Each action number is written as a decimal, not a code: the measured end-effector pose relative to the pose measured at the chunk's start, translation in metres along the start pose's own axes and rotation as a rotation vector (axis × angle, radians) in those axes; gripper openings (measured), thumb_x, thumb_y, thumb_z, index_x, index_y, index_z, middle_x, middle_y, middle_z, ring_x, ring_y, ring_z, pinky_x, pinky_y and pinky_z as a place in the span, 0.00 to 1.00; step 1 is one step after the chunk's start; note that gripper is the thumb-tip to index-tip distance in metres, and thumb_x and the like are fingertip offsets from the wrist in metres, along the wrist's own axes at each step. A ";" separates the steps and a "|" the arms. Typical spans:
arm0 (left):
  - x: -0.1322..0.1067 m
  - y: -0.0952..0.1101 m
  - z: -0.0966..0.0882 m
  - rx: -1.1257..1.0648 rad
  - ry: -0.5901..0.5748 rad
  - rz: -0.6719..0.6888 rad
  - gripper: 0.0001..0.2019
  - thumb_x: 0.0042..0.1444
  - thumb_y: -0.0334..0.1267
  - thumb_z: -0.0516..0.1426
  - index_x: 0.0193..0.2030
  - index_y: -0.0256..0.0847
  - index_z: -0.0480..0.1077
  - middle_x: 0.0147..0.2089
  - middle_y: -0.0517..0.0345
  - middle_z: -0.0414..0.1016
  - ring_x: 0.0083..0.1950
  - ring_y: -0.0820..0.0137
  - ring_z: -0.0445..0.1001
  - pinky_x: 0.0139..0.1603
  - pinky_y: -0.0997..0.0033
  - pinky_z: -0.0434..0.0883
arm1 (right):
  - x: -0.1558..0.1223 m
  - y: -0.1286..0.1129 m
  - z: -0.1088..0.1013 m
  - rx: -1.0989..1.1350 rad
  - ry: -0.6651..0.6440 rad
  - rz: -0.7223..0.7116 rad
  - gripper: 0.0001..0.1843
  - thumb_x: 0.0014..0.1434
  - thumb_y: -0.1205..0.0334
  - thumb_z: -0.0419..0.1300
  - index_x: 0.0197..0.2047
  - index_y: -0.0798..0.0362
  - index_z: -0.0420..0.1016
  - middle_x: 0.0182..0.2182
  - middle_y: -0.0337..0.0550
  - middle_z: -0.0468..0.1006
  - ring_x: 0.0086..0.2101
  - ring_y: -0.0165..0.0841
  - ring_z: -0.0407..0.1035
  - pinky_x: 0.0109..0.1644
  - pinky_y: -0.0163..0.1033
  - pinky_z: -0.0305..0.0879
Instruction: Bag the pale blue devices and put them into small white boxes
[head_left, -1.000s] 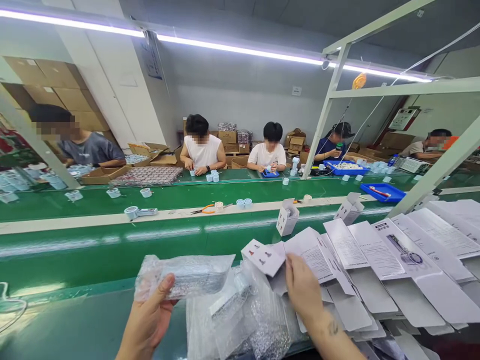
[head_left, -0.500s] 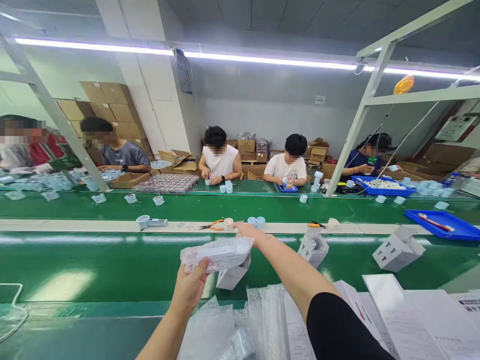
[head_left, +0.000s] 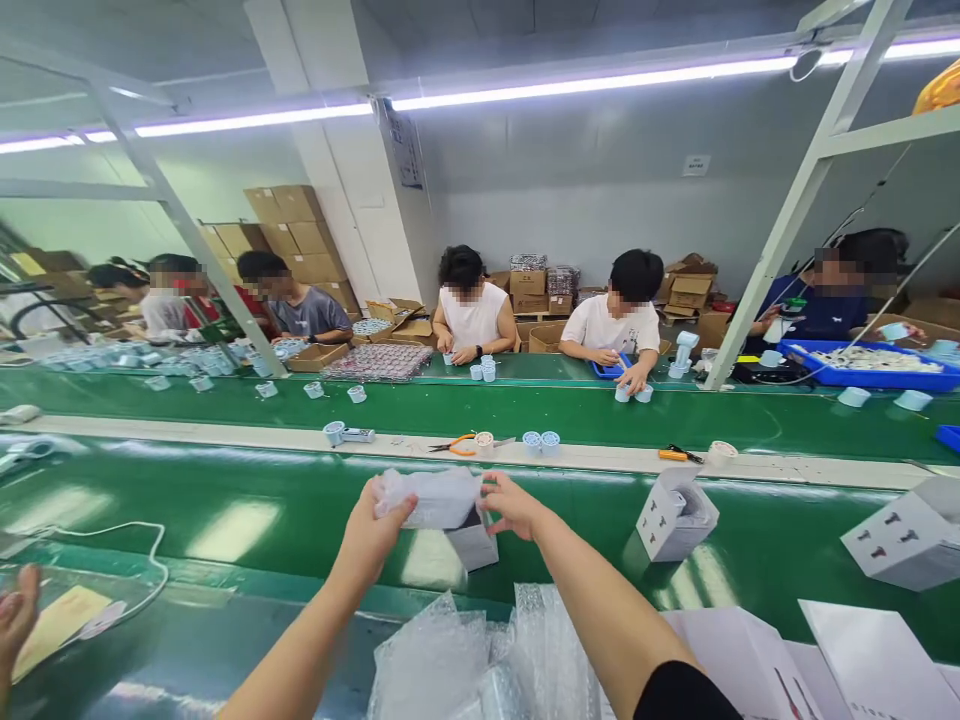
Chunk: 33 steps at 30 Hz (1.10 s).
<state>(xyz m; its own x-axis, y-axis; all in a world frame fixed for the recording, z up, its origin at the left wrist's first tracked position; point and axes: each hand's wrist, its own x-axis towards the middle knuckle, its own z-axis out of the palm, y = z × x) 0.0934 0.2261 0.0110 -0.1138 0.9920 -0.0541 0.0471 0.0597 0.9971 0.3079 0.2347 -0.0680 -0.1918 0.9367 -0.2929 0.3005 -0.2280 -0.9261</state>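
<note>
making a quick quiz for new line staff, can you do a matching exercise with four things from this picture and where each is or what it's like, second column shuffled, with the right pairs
Column one
1. bubble-wrap packet
2. pliers
3. white cable
4. large blue tray

Column two
A. curving along the near side, at the left of the view
B. holding a heap of white pieces
C. held in the left grip
D. lying on the pale strip, with orange handles

Right pairs
1-C, 2-D, 3-A, 4-B
</note>
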 end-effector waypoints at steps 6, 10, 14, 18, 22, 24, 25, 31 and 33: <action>-0.007 -0.022 0.006 -0.148 0.158 -0.160 0.18 0.41 0.30 0.64 0.39 0.42 0.64 0.35 0.56 0.76 0.32 0.69 0.77 0.34 0.68 0.74 | -0.007 0.011 0.011 -0.062 0.077 -0.099 0.47 0.43 0.58 0.71 0.63 0.47 0.55 0.58 0.50 0.64 0.56 0.42 0.62 0.60 0.47 0.59; -0.010 -0.015 0.007 -0.109 0.129 -0.169 0.18 0.39 0.31 0.64 0.39 0.41 0.66 0.36 0.56 0.77 0.33 0.68 0.77 0.33 0.68 0.74 | -0.001 0.010 0.000 -0.137 0.027 -0.096 0.50 0.46 0.60 0.67 0.69 0.47 0.49 0.58 0.52 0.65 0.56 0.46 0.64 0.61 0.52 0.57; -0.009 -0.011 0.010 0.047 0.077 -0.114 0.16 0.41 0.36 0.63 0.38 0.41 0.65 0.37 0.54 0.77 0.35 0.65 0.78 0.35 0.66 0.74 | 0.007 0.001 -0.014 -0.184 0.011 -0.159 0.39 0.52 0.65 0.59 0.67 0.46 0.55 0.64 0.46 0.60 0.64 0.44 0.53 0.66 0.47 0.49; -0.009 -0.005 0.010 0.360 0.046 0.027 0.14 0.48 0.40 0.58 0.42 0.41 0.63 0.37 0.52 0.76 0.39 0.59 0.78 0.41 0.60 0.73 | 0.008 -0.002 -0.015 -0.210 -0.007 -0.176 0.38 0.55 0.65 0.54 0.68 0.45 0.52 0.61 0.46 0.67 0.60 0.45 0.61 0.63 0.52 0.55; -0.011 0.009 0.024 0.752 -0.092 0.230 0.15 0.46 0.31 0.57 0.44 0.43 0.67 0.41 0.52 0.76 0.48 0.55 0.75 0.49 0.60 0.68 | 0.003 0.001 -0.010 -0.224 0.026 -0.199 0.41 0.56 0.69 0.51 0.71 0.47 0.42 0.65 0.49 0.60 0.63 0.46 0.55 0.67 0.55 0.47; -0.008 0.015 0.039 0.920 -0.230 0.296 0.17 0.43 0.26 0.56 0.42 0.43 0.70 0.40 0.53 0.76 0.47 0.56 0.75 0.48 0.63 0.67 | -0.001 0.003 -0.009 -0.213 0.017 -0.213 0.41 0.55 0.70 0.52 0.71 0.47 0.45 0.66 0.48 0.59 0.64 0.44 0.54 0.67 0.53 0.48; -0.006 0.017 0.048 0.995 -0.297 0.318 0.18 0.43 0.24 0.57 0.42 0.43 0.70 0.38 0.53 0.76 0.45 0.57 0.75 0.47 0.64 0.68 | -0.003 0.004 -0.010 -0.202 0.006 -0.217 0.41 0.54 0.71 0.53 0.70 0.47 0.48 0.65 0.48 0.60 0.63 0.44 0.55 0.66 0.52 0.51; -0.007 -0.004 0.086 1.280 -0.531 0.468 0.16 0.51 0.25 0.55 0.47 0.40 0.72 0.49 0.42 0.75 0.51 0.56 0.72 0.50 0.60 0.66 | -0.019 0.017 -0.021 -0.070 -0.051 -0.178 0.38 0.50 0.66 0.59 0.64 0.42 0.56 0.60 0.47 0.63 0.41 0.37 0.72 0.36 0.40 0.74; -0.015 -0.019 0.089 1.319 -0.556 0.515 0.18 0.53 0.28 0.56 0.51 0.40 0.71 0.53 0.41 0.74 0.56 0.52 0.68 0.55 0.53 0.63 | -0.024 0.025 -0.025 -0.025 -0.053 -0.135 0.40 0.48 0.65 0.62 0.63 0.43 0.54 0.59 0.49 0.63 0.34 0.31 0.71 0.29 0.36 0.73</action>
<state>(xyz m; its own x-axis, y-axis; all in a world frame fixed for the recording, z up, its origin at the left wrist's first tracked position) 0.1823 0.2202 -0.0116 0.5535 0.8319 -0.0390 0.8240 -0.5402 0.1707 0.3432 0.2135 -0.0786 -0.2811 0.9429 -0.1787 0.2912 -0.0936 -0.9521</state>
